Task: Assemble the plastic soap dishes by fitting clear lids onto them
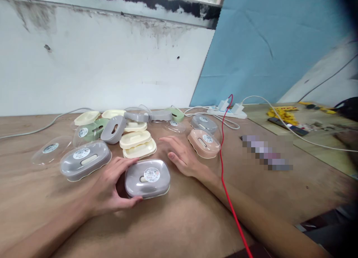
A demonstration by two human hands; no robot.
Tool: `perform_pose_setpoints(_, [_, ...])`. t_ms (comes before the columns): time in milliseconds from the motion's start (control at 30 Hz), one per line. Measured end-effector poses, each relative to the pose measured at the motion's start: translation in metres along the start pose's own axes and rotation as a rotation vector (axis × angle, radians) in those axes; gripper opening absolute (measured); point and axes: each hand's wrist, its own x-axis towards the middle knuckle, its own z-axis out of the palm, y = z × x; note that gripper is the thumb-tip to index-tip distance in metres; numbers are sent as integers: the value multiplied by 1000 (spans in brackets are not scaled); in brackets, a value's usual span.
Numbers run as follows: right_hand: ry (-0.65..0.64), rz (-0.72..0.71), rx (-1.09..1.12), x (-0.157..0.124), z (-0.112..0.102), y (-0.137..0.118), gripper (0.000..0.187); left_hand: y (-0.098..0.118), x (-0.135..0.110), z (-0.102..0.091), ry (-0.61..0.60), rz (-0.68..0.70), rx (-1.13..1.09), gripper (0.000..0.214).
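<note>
A grey soap box with a clear lid [147, 178] sits on the wooden table [179, 228] near me. My left hand [110, 189] cups its left side, thumb and fingers curled round the edge. My right hand [183, 157] lies flat on the table just beyond the box, fingers stretched out and holding nothing. Close to the right hand stands a pink box with a clear lid [204, 143]. Another grey lidded box [85, 160] rests to the left.
Several cream, green and grey box parts and clear lids [134, 138] lie scattered behind. A red cable [223, 153] crosses my right forearm. A white power strip [228, 112] with chargers sits at the back. Yellow pieces [282, 114] lie far right.
</note>
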Motion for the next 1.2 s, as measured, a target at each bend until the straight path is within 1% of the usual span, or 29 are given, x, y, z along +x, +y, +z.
perform_pose_setpoints(67, [62,109,-134,1,-7,10,53,1,0,1,1,-9,-6,87])
perform_pose_setpoints(167, [93,232,-264,2,-13,24,53,2,0,2,7,-14,-12,89])
perform_pose_setpoints(233, [95,272,-296,2,-16,29,55,2,0,2,18,-16,-9,90])
perform_pose_setpoints(300, [95,275,-293,2,-17,30,56,2,-1,2,32,-23,4,91])
perform_pose_setpoints(367, [82,221,-256,3,-19,25,54,0,-2,3,41,-44,21,90])
perform_pose_setpoints(467, [20,20,-182,3,-17,7,55,-1,-3,3,37,-95,41,87])
perform_pose_setpoints(533, [-46,-114,-142,3,-11,-9,64,-2,-3,4,36,-109,39,85])
perform_pose_setpoints(600, [-125,-183,-114,1,-2,-24,79,-1,-3,5,53,-111,30,85])
perform_pose_setpoints(667, [-198,-174,-110,-1,8,-35,90,1,-2,5,72,-109,40,86])
perform_pose_setpoints(700, [-218,-156,-109,-2,11,-38,90,1,-2,5,76,-104,54,86])
perform_pose_setpoints(767, [-223,-130,-84,-3,16,-40,87,2,-1,5,74,-89,89,86])
perform_pose_setpoints(833, [-209,-145,-30,-4,17,-39,85,3,-1,4,61,-67,108,87])
perform_pose_setpoints(900, [-213,-166,13,-4,17,-38,88,4,-1,3,42,-42,109,89])
perform_pose_setpoints(1000, [-233,-184,-9,-5,18,-38,90,4,-2,3,22,-16,90,92])
perform_pose_setpoints(1100, [-194,-237,-75,-6,19,-38,88,3,-3,2,37,-26,45,97])
perform_pose_setpoints(1200, [-91,-321,-89,-6,14,-37,86,2,-5,2,50,-20,5,104])
